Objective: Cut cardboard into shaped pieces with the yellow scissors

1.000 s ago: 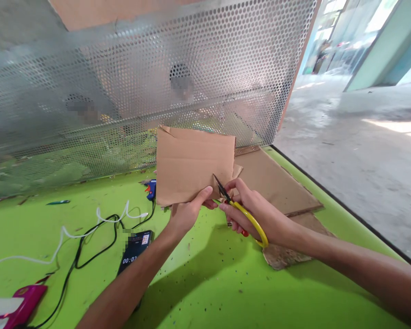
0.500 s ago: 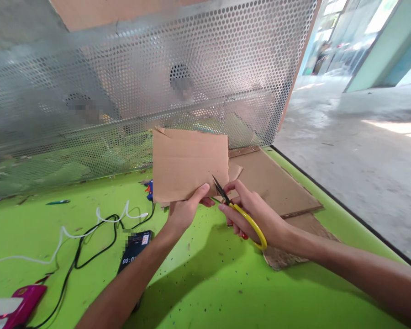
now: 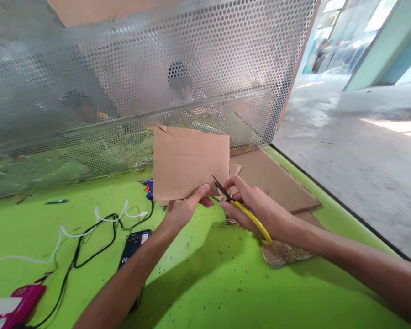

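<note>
We see daylight glare [image 3: 392, 127] on the floor [image 3: 342, 169] past the tabletop's [image 3: 294, 292] right edge, soft shadow [image 3: 192, 262] towards the near one.

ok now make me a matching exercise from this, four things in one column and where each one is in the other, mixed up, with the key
Things
1. yellow-handled metal scissors
2. brown rectangular cardboard sheet
3. black rectangular phone
4. slim green pen

Places
A. on the bright green table, partly hidden by the left forearm
B. in the right hand
C. on the table near the perforated metal screen, not covered by either arm
D. held up by the left hand

Pairs: 1-B, 2-D, 3-A, 4-C
</note>
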`<move>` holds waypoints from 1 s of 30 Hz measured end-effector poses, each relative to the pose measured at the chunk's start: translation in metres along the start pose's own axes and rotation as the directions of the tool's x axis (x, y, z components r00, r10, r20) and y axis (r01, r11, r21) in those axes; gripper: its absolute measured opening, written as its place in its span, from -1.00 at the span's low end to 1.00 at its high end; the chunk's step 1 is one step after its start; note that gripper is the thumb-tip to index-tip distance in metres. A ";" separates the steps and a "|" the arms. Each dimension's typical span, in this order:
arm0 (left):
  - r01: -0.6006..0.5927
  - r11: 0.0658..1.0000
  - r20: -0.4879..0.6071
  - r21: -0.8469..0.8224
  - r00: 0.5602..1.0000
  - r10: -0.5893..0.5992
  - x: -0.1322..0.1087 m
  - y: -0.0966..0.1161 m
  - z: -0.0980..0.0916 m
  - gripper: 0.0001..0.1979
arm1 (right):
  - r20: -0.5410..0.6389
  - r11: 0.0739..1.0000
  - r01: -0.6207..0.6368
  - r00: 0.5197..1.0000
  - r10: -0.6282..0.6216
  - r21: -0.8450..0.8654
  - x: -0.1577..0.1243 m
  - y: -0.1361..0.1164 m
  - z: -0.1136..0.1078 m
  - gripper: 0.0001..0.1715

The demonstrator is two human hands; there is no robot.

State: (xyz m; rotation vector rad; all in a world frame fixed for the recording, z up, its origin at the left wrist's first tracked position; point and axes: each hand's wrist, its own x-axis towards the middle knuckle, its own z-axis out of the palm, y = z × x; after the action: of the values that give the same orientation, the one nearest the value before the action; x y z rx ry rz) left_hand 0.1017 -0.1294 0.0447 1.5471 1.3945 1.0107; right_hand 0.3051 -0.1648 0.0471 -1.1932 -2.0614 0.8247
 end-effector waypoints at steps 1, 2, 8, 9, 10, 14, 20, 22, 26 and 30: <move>-0.002 1.000 0.007 0.001 1.000 0.002 0.000 0.000 0.000 -0.61 | 0.000 1.000 0.005 1.000 -0.005 -0.006 0.000 0.000 0.000 -0.76; -0.006 1.000 0.013 -0.003 1.000 0.006 0.000 0.001 0.001 -0.62 | 0.000 1.000 0.011 1.000 -0.011 -0.013 0.001 0.001 -0.001 -0.76; -0.021 0.997 0.037 -0.069 0.999 0.024 0.000 0.004 0.005 -0.69 | -0.021 0.997 0.055 0.998 -0.057 -0.056 0.003 0.007 -0.001 -0.78; -0.021 0.997 0.042 -0.069 0.999 0.024 0.000 0.005 0.005 -0.68 | -0.023 0.996 0.062 0.998 -0.064 -0.058 0.003 0.007 -0.001 -0.78; -0.021 0.998 0.049 -0.066 0.998 0.024 0.000 0.005 0.005 -0.68 | -0.023 0.996 0.069 0.997 -0.070 -0.059 0.004 0.007 -0.002 -0.79; -0.029 0.999 0.070 -0.029 0.997 0.031 -0.002 0.005 0.005 -0.65 | -0.021 0.996 0.082 0.996 -0.083 -0.036 0.004 0.008 -0.004 -0.83; -0.026 0.998 0.068 -0.065 0.997 0.030 -0.003 0.004 0.005 -0.67 | -0.061 0.995 0.084 0.994 -0.087 -0.051 0.006 0.009 -0.002 -0.81; -0.013 0.995 0.072 -0.099 0.997 0.020 -0.003 0.004 0.005 -0.68 | -0.065 0.994 0.081 0.994 -0.085 -0.068 0.006 0.009 -0.001 -0.81; 0.021 0.989 0.103 -0.146 0.995 -0.005 -0.001 0.003 0.006 -0.70 | -0.058 0.992 0.084 0.994 -0.090 -0.091 0.007 0.010 -0.002 -0.82; 0.034 0.982 0.123 -0.184 0.992 -0.011 0.000 -0.001 0.006 -0.70 | -0.059 0.991 0.088 0.994 -0.094 -0.100 0.008 0.011 -0.002 -0.83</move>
State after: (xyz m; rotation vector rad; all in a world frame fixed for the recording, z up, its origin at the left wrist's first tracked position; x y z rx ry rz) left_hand 0.1074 -0.1294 0.0420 1.4274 1.1957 0.9871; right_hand 0.3091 -0.1527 0.0412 -1.1518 -2.1077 0.6427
